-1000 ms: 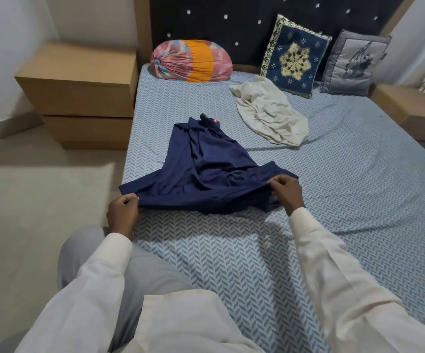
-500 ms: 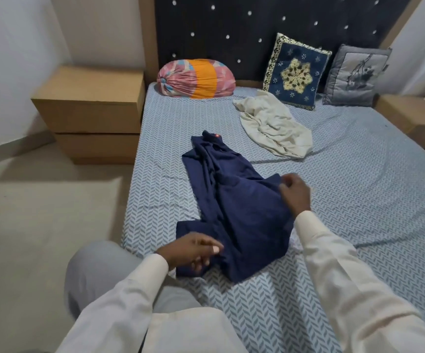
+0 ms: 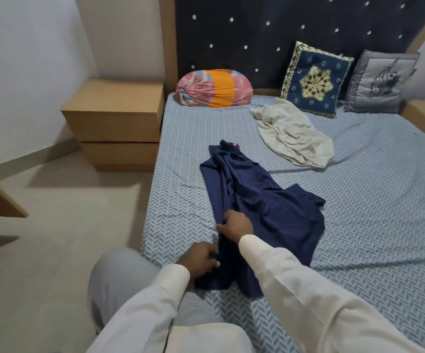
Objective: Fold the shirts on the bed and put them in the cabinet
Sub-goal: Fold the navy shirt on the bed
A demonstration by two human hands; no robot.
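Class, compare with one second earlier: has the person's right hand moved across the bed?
Yes. The right hand has moved left: it was below the cream shirt and now lies left of it, nearer the bed's left edge, gripping the navy shirt.

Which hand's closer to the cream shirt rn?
Right. The right hand grips the navy shirt, down-left of the cream shirt; the left hand is further back, gripping the navy shirt's near hem.

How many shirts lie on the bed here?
2: a navy shirt near the left edge, and a cream shirt crumpled farther back by the blue cushion. None seems hidden.
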